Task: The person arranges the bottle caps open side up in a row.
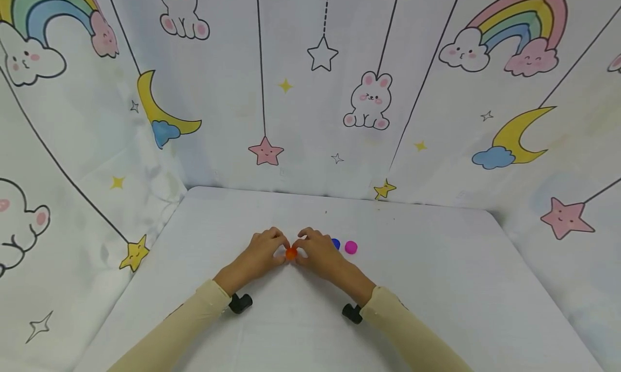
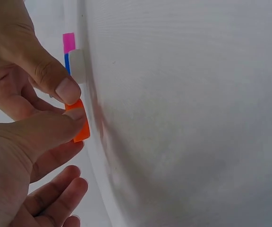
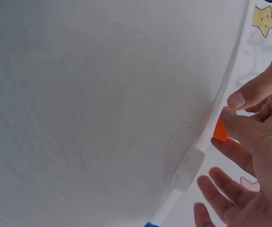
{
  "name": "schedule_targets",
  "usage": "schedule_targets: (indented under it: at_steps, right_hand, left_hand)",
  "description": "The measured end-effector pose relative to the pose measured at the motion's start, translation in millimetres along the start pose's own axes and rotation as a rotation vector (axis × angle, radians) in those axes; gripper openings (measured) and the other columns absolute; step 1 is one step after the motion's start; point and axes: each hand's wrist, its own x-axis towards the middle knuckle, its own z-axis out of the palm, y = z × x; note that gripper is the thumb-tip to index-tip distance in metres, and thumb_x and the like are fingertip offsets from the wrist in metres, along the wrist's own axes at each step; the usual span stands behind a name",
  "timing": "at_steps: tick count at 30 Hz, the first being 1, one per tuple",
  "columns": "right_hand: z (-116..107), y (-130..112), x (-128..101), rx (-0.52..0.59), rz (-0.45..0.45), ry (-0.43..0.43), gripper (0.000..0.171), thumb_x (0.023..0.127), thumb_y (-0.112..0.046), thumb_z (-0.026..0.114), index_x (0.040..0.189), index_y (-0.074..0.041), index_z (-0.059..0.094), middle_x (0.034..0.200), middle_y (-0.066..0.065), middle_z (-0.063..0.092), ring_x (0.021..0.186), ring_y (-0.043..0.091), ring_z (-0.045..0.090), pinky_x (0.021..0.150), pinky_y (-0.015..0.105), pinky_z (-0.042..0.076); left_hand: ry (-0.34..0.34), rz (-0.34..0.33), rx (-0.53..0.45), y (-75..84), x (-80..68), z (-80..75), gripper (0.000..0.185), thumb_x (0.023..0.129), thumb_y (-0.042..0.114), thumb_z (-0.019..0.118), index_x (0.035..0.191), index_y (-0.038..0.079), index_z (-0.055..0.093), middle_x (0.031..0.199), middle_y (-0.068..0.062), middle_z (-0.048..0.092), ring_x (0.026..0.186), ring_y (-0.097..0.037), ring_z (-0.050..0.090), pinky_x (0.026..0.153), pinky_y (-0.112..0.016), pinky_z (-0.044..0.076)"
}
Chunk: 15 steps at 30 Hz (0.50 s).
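A short orange cylinder, round from above in the head view, is between both hands near the middle of the table. My left hand pinches it from the left between thumb and index finger. From the other side my right hand pinches it too, its thumb beside the left thumb in the left wrist view. The remaining fingers of both hands are loosely bent, away from the piece. Beyond the right hand stand a white piece, a blue piece partly hidden by that hand, and a pink piece.
The white table reaches back to a cloth backdrop printed with stars, moons and rabbits. Black wrist cameras sit under both wrists, by the cream sleeves.
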Motion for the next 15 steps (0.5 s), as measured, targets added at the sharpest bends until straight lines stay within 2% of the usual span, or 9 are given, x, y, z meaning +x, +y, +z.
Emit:
schedule_targets:
  at_steps: [15]
  right_hand:
    - [3.1, -3.9, 0.2, -0.024, 0.005, -0.016, 0.026, 0.096, -0.034, 0.08, 0.115, -0.018, 0.08, 0.132, 0.008, 0.067, 0.12, 0.029, 0.063, 0.096, 0.05, 0.053]
  left_hand:
    - [-0.022, -0.005, -0.001, 1.0, -2.8, 0.7, 0.021, 0.091, 0.02, 0.085, 0.107, 0.011, 0.073, 0.117, -0.008, 0.061, 0.111, -0.029, 0.059, 0.098, -0.051, 0.043]
